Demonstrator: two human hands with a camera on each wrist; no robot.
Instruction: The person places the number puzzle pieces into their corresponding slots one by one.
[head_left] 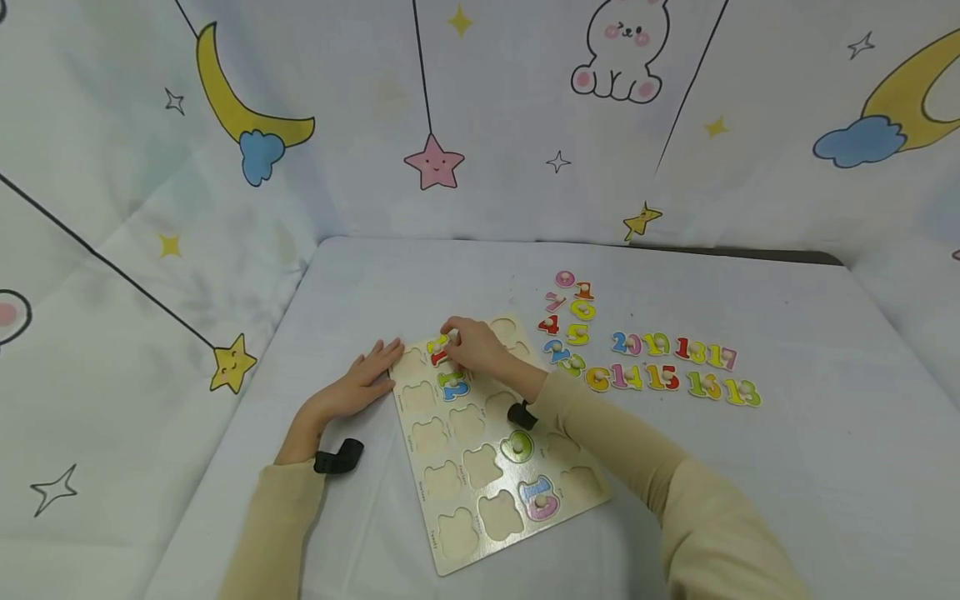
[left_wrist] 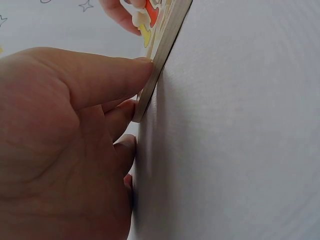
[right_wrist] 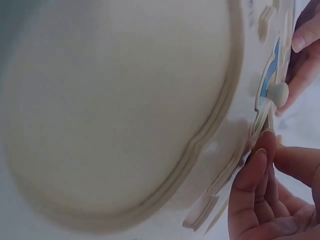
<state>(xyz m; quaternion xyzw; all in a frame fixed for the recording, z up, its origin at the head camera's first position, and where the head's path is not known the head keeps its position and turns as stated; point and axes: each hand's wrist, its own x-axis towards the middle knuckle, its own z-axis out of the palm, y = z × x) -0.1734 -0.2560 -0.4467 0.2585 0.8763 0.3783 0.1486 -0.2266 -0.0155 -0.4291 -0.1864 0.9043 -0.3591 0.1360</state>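
White cloth (head_left: 787, 492) lies beneath the board (head_left: 489, 437). At the board's far end, the right hand (head_left: 482, 352) pinches a number piece (head_left: 438, 356); the straight-fingered left hand (head_left: 358, 385) touches its left edge (weak bracing might let the board slide).

Board (head_left: 455, 455) on table (head_left: 810, 492) — loose numbers (head_left: 663, 377) to right — other pieces (head_left: 540, 502) apparently in recesses (head_left: 457, 533).

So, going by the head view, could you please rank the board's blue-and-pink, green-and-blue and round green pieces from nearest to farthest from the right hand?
Nearest to the right hand first:
1. Green-and-blue piece: just below it.
2. Round green piece: lower, rightward.
3. Blue-and-pink piece: by the board's lower edge.
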